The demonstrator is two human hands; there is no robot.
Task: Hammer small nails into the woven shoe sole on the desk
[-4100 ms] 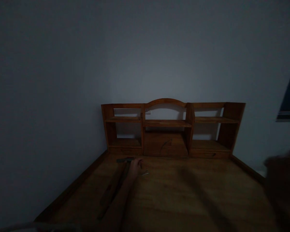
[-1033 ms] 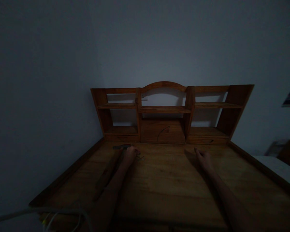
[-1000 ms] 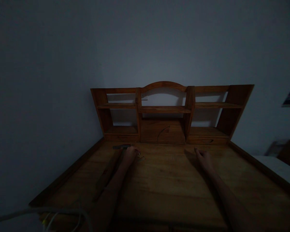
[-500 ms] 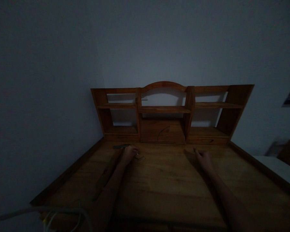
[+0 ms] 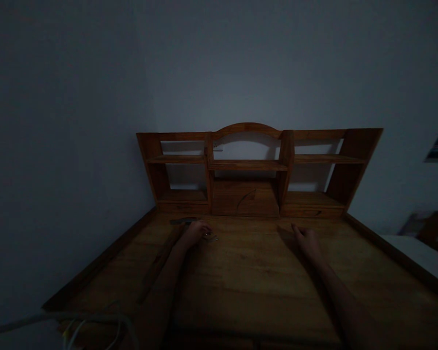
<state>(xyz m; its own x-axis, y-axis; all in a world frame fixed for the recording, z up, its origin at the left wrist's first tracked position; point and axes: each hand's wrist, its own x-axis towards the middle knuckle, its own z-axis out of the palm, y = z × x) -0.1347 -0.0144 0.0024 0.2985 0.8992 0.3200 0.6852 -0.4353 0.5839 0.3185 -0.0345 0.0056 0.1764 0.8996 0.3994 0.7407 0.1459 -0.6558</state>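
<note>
The light is very dim. My left hand (image 5: 196, 230) lies far out on a wooden board (image 5: 255, 277), fingers curled over small shiny metal pieces (image 5: 212, 237) that stick out to its right. Just left of it lies a hammer: its metal head (image 5: 183, 221) is near the shelf unit and the wooden handle (image 5: 160, 262) runs back beside my forearm. My right hand (image 5: 306, 238) rests flat on the board with fingers stretched forward and holds nothing.
A wooden shelf unit (image 5: 248, 167) with an arched middle stands against the pale wall at the board's far end. Raised wooden rails (image 5: 98, 265) edge the board on both sides. Pale cables (image 5: 76, 323) lie at the near left. A white surface (image 5: 419, 253) lies to the right.
Over the last second my left hand's fingers shifted slightly over the metal pieces. Four seconds ago my right hand was a blur at the right edge; it now lies on the board.
</note>
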